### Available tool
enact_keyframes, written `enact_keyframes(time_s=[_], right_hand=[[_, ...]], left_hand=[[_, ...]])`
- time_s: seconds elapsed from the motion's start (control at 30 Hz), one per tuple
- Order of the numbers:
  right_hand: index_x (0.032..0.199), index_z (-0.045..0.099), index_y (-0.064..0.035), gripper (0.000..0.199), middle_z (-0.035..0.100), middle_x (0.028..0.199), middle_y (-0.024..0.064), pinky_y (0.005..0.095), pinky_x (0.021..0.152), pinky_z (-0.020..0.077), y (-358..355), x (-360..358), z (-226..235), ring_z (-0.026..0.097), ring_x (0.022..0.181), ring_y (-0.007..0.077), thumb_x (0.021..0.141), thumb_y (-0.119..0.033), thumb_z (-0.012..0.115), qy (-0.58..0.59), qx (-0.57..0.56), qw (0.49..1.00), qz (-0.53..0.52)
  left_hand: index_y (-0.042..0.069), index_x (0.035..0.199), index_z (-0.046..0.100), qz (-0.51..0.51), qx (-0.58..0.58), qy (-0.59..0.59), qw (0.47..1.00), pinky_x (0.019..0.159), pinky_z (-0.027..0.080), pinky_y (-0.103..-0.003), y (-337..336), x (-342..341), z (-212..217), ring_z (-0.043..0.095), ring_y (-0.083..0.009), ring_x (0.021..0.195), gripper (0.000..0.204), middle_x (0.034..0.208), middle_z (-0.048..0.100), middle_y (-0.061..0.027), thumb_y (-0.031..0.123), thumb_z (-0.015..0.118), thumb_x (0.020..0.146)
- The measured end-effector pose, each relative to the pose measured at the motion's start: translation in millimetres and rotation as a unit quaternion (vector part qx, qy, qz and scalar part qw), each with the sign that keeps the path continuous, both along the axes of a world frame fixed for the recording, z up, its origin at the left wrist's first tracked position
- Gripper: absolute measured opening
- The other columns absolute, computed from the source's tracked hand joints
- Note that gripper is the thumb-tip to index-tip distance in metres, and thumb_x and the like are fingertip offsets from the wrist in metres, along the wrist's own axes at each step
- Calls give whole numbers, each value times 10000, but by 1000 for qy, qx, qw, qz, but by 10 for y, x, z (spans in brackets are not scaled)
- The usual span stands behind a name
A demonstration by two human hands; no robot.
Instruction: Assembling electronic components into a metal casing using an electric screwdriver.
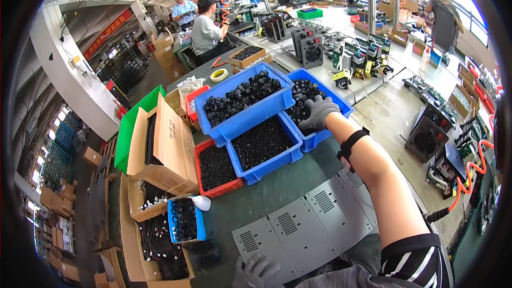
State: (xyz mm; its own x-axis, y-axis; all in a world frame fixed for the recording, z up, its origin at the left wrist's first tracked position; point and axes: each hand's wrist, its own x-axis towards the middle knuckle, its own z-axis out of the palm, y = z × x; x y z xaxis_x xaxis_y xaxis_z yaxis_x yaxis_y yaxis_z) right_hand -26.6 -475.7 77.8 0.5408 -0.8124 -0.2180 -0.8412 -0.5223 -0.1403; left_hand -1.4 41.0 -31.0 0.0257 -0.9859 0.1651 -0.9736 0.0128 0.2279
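Note:
My right hand (320, 113), in a grey glove, reaches into the rear right blue bin (343, 108). Its thumb and fingers are spread apart among black round plastic parts (301, 92), and the fingertips are partly hidden. My left hand (256, 273), also gloved in grey, rests with fingers apart at the near edge of a row of grey metal panels (304, 224). The panels lie side by side on the green table and carry vent slots. A second blue bin (256, 108) of black parts sits tilted over a third blue bin (266, 168) filled with smaller black pieces.
A red bin (216, 189) of small black pieces stands beside an open cardboard box (165, 149). Nearby are a small blue box (201, 221), a white bottle (201, 202) and yellow tape (218, 75). Black speaker-like units (309, 48) stand at the right. Co-workers (208, 29) are farther back.

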Motion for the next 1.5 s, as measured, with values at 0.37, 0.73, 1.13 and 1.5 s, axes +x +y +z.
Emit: enact_keyframes(time_s=[0.37,0.73,1.13,1.5], right_hand=[[1470,469,-207,935,432,1487,150,515,1074,458,14,40,-14,449,1339,439,672,-586,775,-42,2,998,54],[1394,536,-196,695,498,1387,207,496,1012,505,0,110,-166,583,1219,413,758,-367,757,-89,-13,996,23],[1126,740,-179,354,664,1197,185,435,943,546,-13,63,-224,664,1109,352,783,-225,665,-168,-55,983,58],[993,750,-152,249,730,996,155,395,868,542,-120,11,-333,693,946,324,767,-247,704,-354,-14,935,-17]], left_hand=[[190,1262,642,8,2,-15,1000,1096,255,-664,24,-13,6,415,-373,1352,760,1346,538,-134,681,733,689],[182,1239,645,1,-1,-28,1000,1053,306,-651,-6,-4,51,467,-367,1296,743,1316,558,-129,675,732,689],[193,1083,717,27,43,-34,998,1073,302,-610,-81,-42,210,497,-320,1224,682,1198,616,-65,699,769,628],[227,1140,724,33,46,-27,998,1063,316,-598,-82,-17,204,518,-292,1243,645,1248,634,-50,708,711,711]])
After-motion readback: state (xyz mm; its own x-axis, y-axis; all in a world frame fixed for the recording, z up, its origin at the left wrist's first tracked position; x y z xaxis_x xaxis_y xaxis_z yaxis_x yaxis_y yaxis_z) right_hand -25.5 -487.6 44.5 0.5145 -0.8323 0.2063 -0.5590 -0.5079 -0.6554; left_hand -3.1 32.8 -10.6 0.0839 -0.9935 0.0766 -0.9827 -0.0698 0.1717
